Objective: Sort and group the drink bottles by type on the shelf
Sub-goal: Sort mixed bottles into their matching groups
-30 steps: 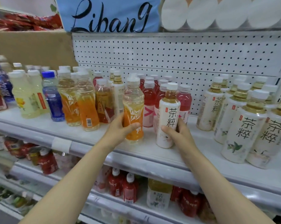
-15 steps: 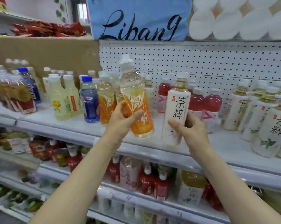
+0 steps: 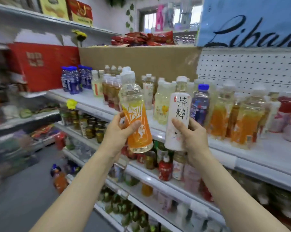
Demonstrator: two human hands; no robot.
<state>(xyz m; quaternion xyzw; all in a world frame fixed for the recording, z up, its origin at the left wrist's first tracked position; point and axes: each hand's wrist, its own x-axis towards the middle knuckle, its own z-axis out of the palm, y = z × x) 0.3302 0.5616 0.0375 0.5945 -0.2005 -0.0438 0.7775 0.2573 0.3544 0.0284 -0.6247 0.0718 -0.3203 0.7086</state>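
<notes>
Our left hand grips the tilted orange-label bottle and our right hand grips the white tea bottle, both in front of the shelf. Setting either down, we risk toppling the crowded bottles there.

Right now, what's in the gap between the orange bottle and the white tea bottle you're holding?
In the head view, pale yellow bottles standing on the shelf show behind the gap between the orange bottle and white tea bottle.
</notes>
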